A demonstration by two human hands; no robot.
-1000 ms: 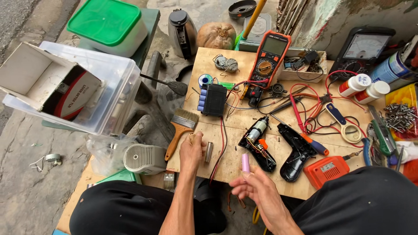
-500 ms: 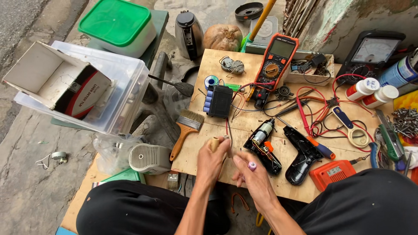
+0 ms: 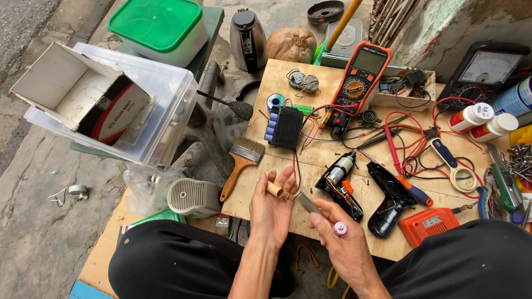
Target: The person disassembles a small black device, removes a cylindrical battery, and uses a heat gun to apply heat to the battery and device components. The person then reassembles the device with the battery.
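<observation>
Item: small tan tube [image 3: 275, 190], pinched in our left hand [image 3: 271, 210] fingers, above table [image 3: 288, 166] front edge. Our right hand [image 3: 338, 243] fingers clamp pink-capped cell [image 3: 339, 228] and grey metal tool [image 3: 306, 202], tip just beside tube. Paintbrush [image 3: 241, 163] lies left.

The ground [image 3: 39, 221] is rough grey concrete, cracked and a bit dirty. A low wooden board [image 3: 277, 77] lies on it like a little table — pale, flat and scratched. At the top right stands an old wall [image 3: 443, 27] with green and white paint peeling off. The light is soft daylight — no hard shadows. A clear plastic box [image 3: 166, 111] sits on the left, beside a green lid [image 3: 155, 22].
</observation>
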